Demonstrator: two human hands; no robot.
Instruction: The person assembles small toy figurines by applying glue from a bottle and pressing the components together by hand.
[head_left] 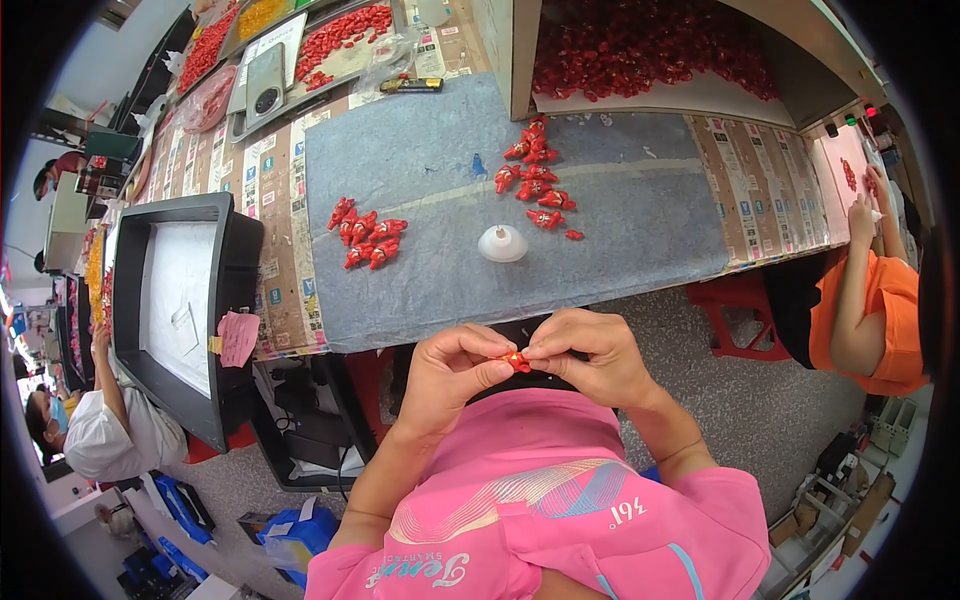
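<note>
Just past the near table edge, my left hand [456,362] and my right hand [594,352] meet, both pinching a small red figurine [517,362] between thumbs and fingertips. Its details are too small to make out. Beyond them, a white translucent dome-shaped bottle [502,244] with a narrow tip stands on the blue-grey cloth [440,290]. To its left lies a cluster of red figurines [366,234]. A loose line of more red figurines [537,170] runs from behind the bottle toward the shelf, with one small red piece [574,235] apart from them.
A wooden bin [660,98] heaped with red pieces stands at the back right. A black tray [222,290] overhangs the table's left edge. Trays of red pieces [345,40], a phone [265,80] and a black-yellow marker [411,86] lie at the back left. Co-workers sit on both sides.
</note>
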